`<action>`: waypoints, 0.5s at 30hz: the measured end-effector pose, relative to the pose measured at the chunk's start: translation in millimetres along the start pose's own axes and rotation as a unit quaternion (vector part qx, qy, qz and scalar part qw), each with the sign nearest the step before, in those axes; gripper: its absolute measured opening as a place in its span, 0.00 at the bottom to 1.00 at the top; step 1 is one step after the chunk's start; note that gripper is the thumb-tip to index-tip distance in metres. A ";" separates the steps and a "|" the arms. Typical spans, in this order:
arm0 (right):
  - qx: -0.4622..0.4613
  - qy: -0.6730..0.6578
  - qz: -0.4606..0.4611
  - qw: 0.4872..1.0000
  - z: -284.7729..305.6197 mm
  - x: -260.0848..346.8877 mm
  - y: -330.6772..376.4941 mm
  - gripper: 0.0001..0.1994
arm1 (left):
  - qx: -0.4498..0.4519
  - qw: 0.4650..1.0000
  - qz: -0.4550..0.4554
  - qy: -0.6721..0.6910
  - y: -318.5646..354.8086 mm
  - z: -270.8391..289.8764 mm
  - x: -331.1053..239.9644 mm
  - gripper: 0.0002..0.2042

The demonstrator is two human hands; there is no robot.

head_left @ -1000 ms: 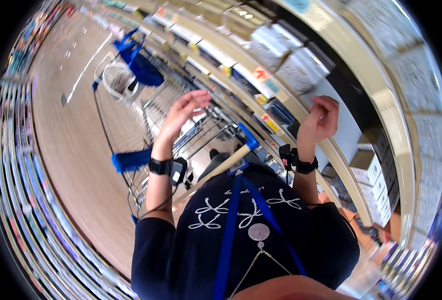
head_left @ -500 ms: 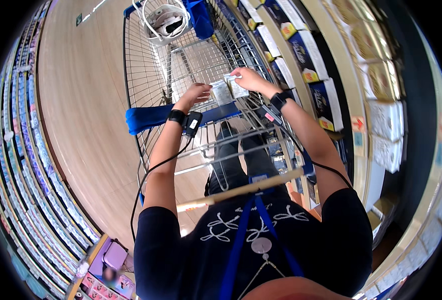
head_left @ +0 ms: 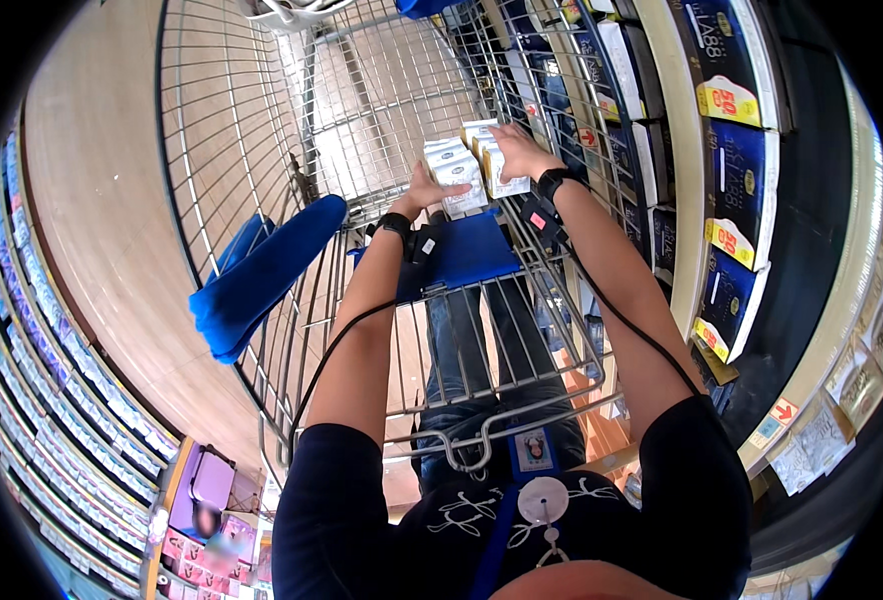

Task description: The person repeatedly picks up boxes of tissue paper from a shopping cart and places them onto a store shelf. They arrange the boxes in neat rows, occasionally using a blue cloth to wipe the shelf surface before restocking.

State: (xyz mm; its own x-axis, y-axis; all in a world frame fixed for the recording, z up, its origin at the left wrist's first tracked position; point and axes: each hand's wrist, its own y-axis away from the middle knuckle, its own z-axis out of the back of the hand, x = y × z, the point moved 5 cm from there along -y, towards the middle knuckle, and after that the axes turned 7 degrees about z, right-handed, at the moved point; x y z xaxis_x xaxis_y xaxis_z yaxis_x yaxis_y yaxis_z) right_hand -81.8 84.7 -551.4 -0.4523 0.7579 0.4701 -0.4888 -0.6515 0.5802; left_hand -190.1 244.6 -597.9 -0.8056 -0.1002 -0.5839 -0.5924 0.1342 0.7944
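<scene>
Two rows of white packs with gold-coloured sides stand side by side in the near part of the wire shopping cart (head_left: 167,140), just beyond its blue flap (head_left: 467,250). At the left row of packs (head_left: 454,172), my left hand (head_left: 424,190) rests against the side, fingers apart and thumb stretched across the front. My right hand (head_left: 524,157) lies against the right row of packs (head_left: 495,160), its fingers spread over the top and side. Part of that row is hidden behind this hand.
A blue padded roll (head_left: 272,275) hangs on the cart's left side. A white bag (head_left: 297,14) sits at its far end. Shelves with dark blue boxes (head_left: 737,190) run close along the right. Another stocked shelf (head_left: 57,330) curves along the left, past the wooden floor (head_left: 92,200).
The cart and packs appear larger, and the white bag has shifted toward the top edge. My right hand has gone from pinching a pack's top to spreading over the row; my left thumb now reaches across.
</scene>
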 end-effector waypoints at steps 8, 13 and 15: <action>0.088 0.168 -0.081 0.979 -10.2 24.5 3.9 0.41 | -0.129 0.961 -0.015 -0.243 -15.7 -7.2 26.9 0.62; -0.005 0.173 -0.087 0.981 -1.4 27.6 14.4 0.34 | -0.089 0.968 -0.103 -0.210 -18.0 -6.7 10.5 0.55; -0.031 0.188 -0.089 0.978 4.3 31.7 20.7 0.32 | -0.056 0.987 -0.119 -0.093 -4.6 -9.7 3.6 0.51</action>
State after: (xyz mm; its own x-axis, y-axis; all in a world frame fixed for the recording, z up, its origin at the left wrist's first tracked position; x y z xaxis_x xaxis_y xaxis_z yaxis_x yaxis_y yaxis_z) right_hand -103.0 95.4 -521.6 -0.5923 0.8017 0.0802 -0.6240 -0.5194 0.5839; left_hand -190.3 234.0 -602.0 -0.6359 0.0693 -0.7687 -0.7696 0.0178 0.6383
